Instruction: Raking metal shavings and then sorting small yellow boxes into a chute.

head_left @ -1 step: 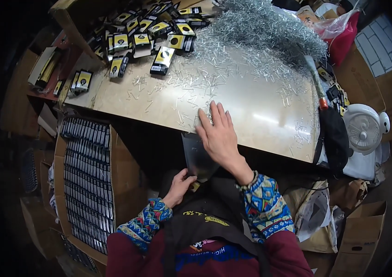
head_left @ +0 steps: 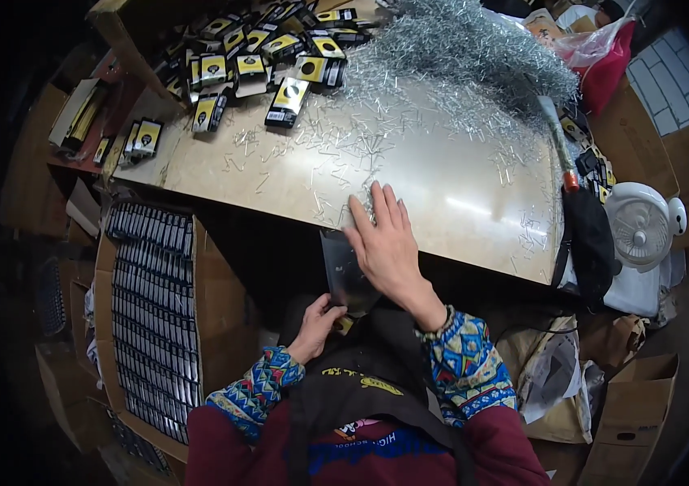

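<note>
My right hand (head_left: 385, 243) lies flat on the pale table top (head_left: 458, 194) at its front edge, fingers stretched over a few loose silver pins. Just below that edge, my left hand (head_left: 316, 324) grips the lower end of a small clear plastic pouch (head_left: 343, 271), which stands upright with its top against the edge, beside my right hand. A big heap of silver metal pins (head_left: 474, 57) covers the far part of the table, and scattered pins trail from it toward my right hand.
Several black-and-yellow packets (head_left: 280, 61) lie at the table's far left. A cardboard box (head_left: 215, 300) holding rows of dark packed items stands on the left. At the right are a white fan (head_left: 640, 231), a black bag (head_left: 592, 243), a red bag (head_left: 608, 61) and cardboard boxes.
</note>
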A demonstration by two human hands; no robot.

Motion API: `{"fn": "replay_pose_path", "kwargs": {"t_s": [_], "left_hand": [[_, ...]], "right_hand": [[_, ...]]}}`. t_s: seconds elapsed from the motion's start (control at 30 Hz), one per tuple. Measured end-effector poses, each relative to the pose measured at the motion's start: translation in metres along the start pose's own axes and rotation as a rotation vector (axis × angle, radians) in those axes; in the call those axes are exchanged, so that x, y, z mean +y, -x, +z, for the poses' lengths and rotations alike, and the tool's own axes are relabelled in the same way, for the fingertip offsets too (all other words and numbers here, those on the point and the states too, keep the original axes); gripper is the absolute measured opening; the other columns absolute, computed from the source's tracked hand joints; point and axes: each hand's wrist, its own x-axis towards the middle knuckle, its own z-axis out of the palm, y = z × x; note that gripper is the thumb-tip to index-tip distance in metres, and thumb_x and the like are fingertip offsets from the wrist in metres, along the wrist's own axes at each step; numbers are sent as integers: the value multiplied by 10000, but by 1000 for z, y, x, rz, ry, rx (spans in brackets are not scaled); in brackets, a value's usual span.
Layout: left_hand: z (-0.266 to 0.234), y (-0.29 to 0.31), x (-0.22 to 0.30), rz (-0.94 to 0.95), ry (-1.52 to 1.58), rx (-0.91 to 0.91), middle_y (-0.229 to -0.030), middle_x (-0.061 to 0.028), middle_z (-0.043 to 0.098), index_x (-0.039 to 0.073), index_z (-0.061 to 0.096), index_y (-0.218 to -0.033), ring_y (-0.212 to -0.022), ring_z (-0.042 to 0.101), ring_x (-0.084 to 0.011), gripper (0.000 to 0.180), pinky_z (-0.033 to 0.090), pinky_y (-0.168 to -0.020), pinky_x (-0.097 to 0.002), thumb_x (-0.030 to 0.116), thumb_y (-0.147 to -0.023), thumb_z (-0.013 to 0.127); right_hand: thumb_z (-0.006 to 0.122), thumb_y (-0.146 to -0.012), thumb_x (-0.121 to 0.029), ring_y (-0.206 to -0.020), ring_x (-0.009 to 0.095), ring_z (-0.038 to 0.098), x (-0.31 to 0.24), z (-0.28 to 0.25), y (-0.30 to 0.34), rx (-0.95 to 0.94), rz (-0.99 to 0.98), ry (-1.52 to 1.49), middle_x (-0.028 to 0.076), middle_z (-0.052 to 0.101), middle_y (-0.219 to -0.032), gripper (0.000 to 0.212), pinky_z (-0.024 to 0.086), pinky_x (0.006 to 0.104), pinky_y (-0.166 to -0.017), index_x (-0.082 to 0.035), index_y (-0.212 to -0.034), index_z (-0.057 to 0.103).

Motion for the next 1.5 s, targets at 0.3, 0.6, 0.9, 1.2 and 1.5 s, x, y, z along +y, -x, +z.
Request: {"fn": "replay_pose_path", "kwargs": {"t_s": [0.3,0.6,0.9,1.2,1.5], "left_hand": [[10,15,-5,58,85,1,-982,-4,614,35,571,-1104,-870,546,-65,215,446,-765,-217,78,-896,539],[17,10,-3,63,-42,21,-1098,1,594,27,515,-1233,-988,527,-62,305,411,-874,-224,108,-940,502],[11,14,-7,90,-37,20,-1109,-4,593,29,515,-1236,-999,532,-72,305,411,-890,-222,116,-945,489],[19,24,1,342,-564,16,-1113,-134,604,32,348,-1348,-1098,577,-253,660,458,-914,-345,162,-808,703],[17,12,-21,420,-804,168,-1201,-265,541,-3,247,-1374,-1101,557,-423,849,469,-901,-439,178,-733,775]], "right_hand": [[611,-858,-43,-1206,372,516,-14,-57,23,-132,-93,-246,188,544,-1299,375,407,470,-1021,-63,-1232,599],[552,-954,-192,-1310,392,419,51,-2,-22,51,-19,-45,219,487,-1368,399,314,489,-1105,-21,-1312,509],[576,-928,-96,-1309,392,426,16,-28,14,-106,-57,-245,207,482,-1376,498,322,506,-1096,-43,-1400,425],[581,-832,-19,-1140,408,510,40,-13,3,155,-76,36,210,566,-1193,404,408,464,-980,-25,-1236,562],[604,-770,-27,-920,327,596,-11,0,97,-604,-255,-525,164,611,-1105,438,513,397,-774,19,-1201,544]]}}
